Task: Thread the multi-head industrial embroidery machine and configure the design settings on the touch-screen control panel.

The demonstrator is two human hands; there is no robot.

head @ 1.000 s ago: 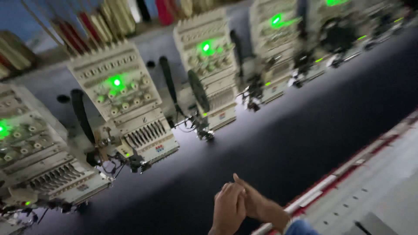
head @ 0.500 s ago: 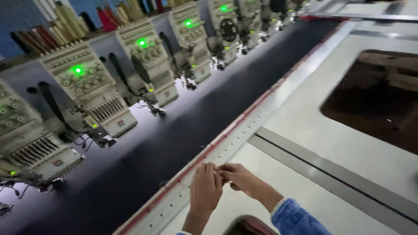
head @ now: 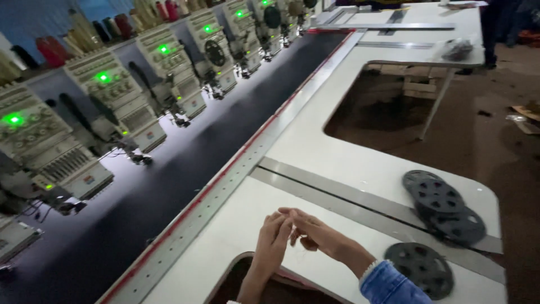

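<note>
Meeting fingertip to fingertip over the near edge of the white table (head: 337, 163), the left hand (head: 274, 239) and the right hand (head: 315, 232) are brought together with fingers curled, as if pinching something very fine between them; whether a thread is really held there is too small to tell. A blue denim cuff (head: 394, 284) and a pale beaded band sit at the right wrist. Just below the hands the smooth tabletop is cut away in a rounded opening (head: 264, 287) with a dark hollow inside, its contents not visible. To the right of the hands lies a flat dark grey disc (head: 419, 269) pierced with round holes, and a little farther right a loose stack of similar perforated discs (head: 444, 205) rests overlapping on the table's rounded corner. A dull metal strip (head: 349, 197) crosses the table between the hands and those discs. Along the left edge of the table runs a perforated metal rail with a red line (head: 225, 186), and beyond it stretches a long sheet of dark fabric (head: 185, 163), matte and flat. Above the fabric stands a row of embroidery heads (head: 112, 95), boxy and cream-coloured, each lit with a green lamp, receding to the far end. Cones of thread (head: 84, 28) in red, tan and dark tones line the top behind them. Farther right, a larger cutout (head: 388, 107) in the table shows bare brown floor beneath.
</note>
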